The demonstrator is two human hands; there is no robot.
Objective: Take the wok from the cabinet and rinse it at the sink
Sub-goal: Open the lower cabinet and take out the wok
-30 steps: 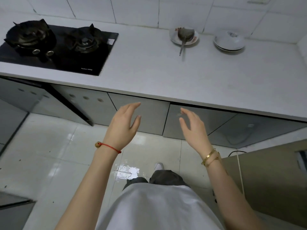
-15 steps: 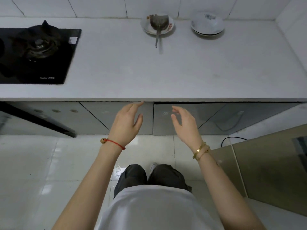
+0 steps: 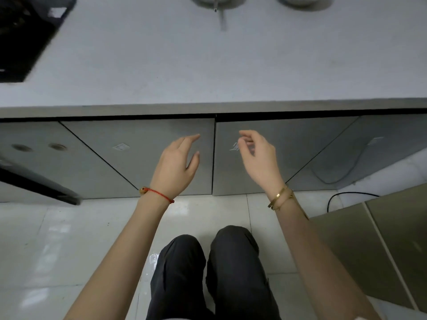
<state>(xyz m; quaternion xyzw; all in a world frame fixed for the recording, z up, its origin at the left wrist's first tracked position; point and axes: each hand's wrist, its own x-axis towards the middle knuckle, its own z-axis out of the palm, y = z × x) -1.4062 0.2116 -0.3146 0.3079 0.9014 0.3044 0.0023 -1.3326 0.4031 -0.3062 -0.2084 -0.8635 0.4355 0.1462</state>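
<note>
Two grey cabinet doors under the counter are shut: the left door [image 3: 129, 155] and the right door [image 3: 300, 148], meeting at a seam in the middle. My left hand [image 3: 175, 167] hovers in front of the left door near the seam, fingers apart, holding nothing. My right hand [image 3: 258, 158] hovers in front of the right door near the seam, fingers loosely curled, holding nothing. Neither hand visibly touches a door. No wok and no sink are in view.
A grey countertop [image 3: 208, 65] runs above the cabinets, with a black gas hob [image 3: 23, 35] at far left and a plate with a ladle [image 3: 216, 3] plus bowls [image 3: 300, 0] at the back. A black cable [image 3: 342, 197] lies on the tiled floor at right beside a beige panel [image 3: 381, 250].
The view has dropped lower and closer to the cabinets. Both hands have stayed empty and moved nearer to the two door fronts by the middle seam.
</note>
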